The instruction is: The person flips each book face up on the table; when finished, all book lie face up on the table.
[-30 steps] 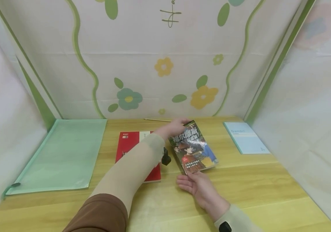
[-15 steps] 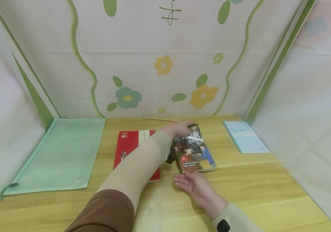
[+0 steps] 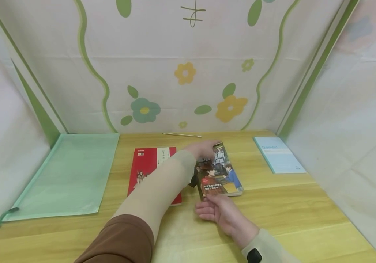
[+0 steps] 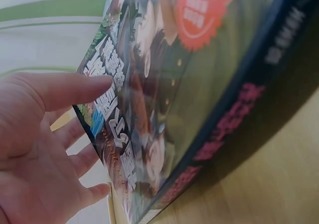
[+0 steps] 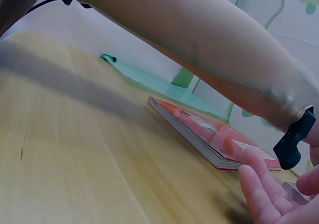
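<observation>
Left hand (image 3: 204, 149) reaching across, fingers spread fairly straight against the far end of a glossy illustrated paperback book (image 3: 220, 174), thumb laid on the cover and the other fingers behind the top edge; no clench visible. In the blurred left wrist view, cover (image 4: 164, 99) tilted, seemingly raised off the wooden tabletop (image 3: 290, 208) at that end. Right hand (image 3: 219, 212) palm-up just below the book's near edge, fingers loosely extended, fingertips at or under that edge, actual contact hard to tell. Flat red softcover book (image 3: 150, 171) just left of the left wrist. Pale green mesh zip folder (image 3: 69, 175) well apart further left. Light blue notebook (image 3: 278, 155) well right of the fingers. Thin wooden stick (image 3: 181, 135) just beyond the left fingertips.
</observation>
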{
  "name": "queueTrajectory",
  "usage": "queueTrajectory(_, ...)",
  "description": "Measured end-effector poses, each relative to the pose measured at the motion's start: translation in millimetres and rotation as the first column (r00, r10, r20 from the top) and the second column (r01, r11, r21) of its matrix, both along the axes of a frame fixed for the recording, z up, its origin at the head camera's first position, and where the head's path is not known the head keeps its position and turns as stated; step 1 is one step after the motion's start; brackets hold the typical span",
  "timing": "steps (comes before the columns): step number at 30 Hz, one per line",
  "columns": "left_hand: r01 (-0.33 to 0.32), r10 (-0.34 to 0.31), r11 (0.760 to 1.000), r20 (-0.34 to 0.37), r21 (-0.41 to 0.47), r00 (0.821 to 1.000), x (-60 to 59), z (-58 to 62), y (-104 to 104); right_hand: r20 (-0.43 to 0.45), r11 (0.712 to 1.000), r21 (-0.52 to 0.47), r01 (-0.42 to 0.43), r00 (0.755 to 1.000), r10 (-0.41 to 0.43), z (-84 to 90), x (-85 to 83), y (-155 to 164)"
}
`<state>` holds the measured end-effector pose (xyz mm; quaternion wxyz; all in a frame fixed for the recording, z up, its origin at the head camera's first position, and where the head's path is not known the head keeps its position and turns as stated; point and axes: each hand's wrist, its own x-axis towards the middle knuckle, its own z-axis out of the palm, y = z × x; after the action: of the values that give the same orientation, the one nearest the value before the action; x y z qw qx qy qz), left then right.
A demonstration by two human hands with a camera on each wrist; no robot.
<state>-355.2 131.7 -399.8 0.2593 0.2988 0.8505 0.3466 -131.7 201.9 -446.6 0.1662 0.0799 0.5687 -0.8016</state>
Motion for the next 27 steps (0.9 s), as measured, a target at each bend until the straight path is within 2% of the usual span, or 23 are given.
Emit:
queueTrajectory(5,-0.015,0.013,0.999,0.047,0.036,0.999,3.4,-0.1,-0.8,0.012,1.0,-0.012,-0.013,1.0,0.013,1.8,-0.2,0.2)
queueTrajectory(9,-0.007,0.004,0.999,0.05,0.049,0.999,4.5,1.0,-2.5,0.013,1.0,-0.022,-0.009,1.0,0.009,3.2,-0.3,-0.2)
queueTrajectory(16,0.032,-0.033,0.999,0.031,0.033,0.999,6.8,-1.1,-7.5,0.031,0.998,-0.057,0.005,1.0,-0.003,6.5,2.3,-1.0)
queueTrajectory(19,0.059,-0.059,0.998,-0.009,0.01,0.998,9.5,-0.5,-10.5,0.042,0.998,-0.066,0.007,0.999,-0.004,7.7,4.7,-0.5)
queueTrajectory(22,0.079,-0.078,0.997,-0.031,0.011,0.996,14.0,5.8,-17.5,0.039,0.998,-0.065,0.01,0.999,-0.007,8.2,7.2,1.7)
queueTrajectory(27,0.106,-0.101,0.993,-0.099,0.054,0.99,22.6,23.9,-41.4,0.02,0.999,-0.044,0.0,1.0,0.001,9.6,10.0,8.1)
